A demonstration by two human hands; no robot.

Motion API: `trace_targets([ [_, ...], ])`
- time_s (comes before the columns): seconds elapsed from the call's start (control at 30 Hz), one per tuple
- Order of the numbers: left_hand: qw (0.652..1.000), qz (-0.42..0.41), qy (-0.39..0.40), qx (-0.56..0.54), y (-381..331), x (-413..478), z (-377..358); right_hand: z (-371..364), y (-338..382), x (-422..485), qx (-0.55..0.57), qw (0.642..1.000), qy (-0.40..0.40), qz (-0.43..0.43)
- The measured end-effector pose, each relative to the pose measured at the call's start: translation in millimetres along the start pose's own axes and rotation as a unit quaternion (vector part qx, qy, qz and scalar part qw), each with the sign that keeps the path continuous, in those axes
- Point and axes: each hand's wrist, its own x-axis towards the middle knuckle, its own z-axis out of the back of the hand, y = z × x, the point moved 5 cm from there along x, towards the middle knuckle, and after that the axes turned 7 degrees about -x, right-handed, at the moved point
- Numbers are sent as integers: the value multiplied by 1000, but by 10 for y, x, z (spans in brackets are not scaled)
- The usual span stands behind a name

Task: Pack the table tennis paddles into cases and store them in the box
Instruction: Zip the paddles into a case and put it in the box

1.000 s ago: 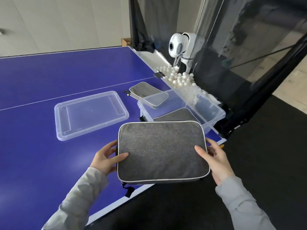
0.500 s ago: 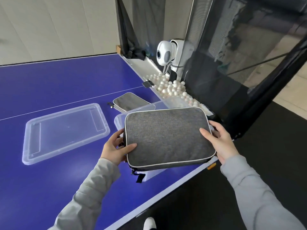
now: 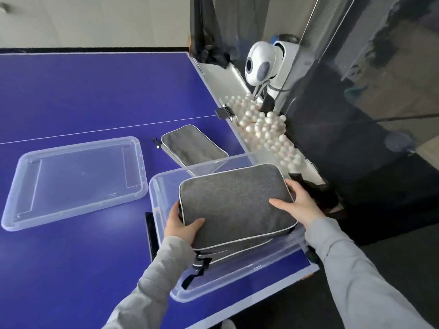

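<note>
Grey sleeves enter from the bottom edge; both hands grasp one grey fabric paddle case [image 3: 235,203] w/ white piping. Left hand [image 3: 181,225] clasps the case's near-left corner, thumb on top, fingers hidden under. Right hand [image 3: 300,205] clasps the right short side, thumb laid across the top face. Case is held flat, slightly tilted, over the open clear plastic box [image 3: 228,279], partly inside its walls; whether it touches what lies below cannot be told. Long axis runs roughly left-right, parallel to the box's long side, far-right corner angled away. A black strap tab [image 3: 198,269] hangs at the near-left corner. A second grey case [image 3: 240,249] lies in the box directly beneath, only its near edge showing.

Box sits at the near-right corner of a blue table-tennis table [image 3: 83,96], close to the edge. Clear lid [image 3: 73,181] lies flat on the blue surface, left of the box, apart from it. A third grey case [image 3: 192,146] rests on the table just beyond the box, long axis diagonal, near-right end behind the box's far wall. White centre line crosses the tabletop.

Farther right: a trough of white balls [image 3: 263,129] along the table's side, a white ball-feeder machine [image 3: 263,65] behind it, black netting around. Pale wall at the back; dark floor at right.
</note>
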Motion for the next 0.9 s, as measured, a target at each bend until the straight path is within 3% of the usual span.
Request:
trace_targets([
  [0.37, 984, 94, -114, 101, 536, 200, -31, -526, -475, 431, -103, 987, 118, -40],
  [0.9, 969, 161, -120, 147, 804, 324, -62, -624, -631, 534, -146, 984, 96, -24],
])
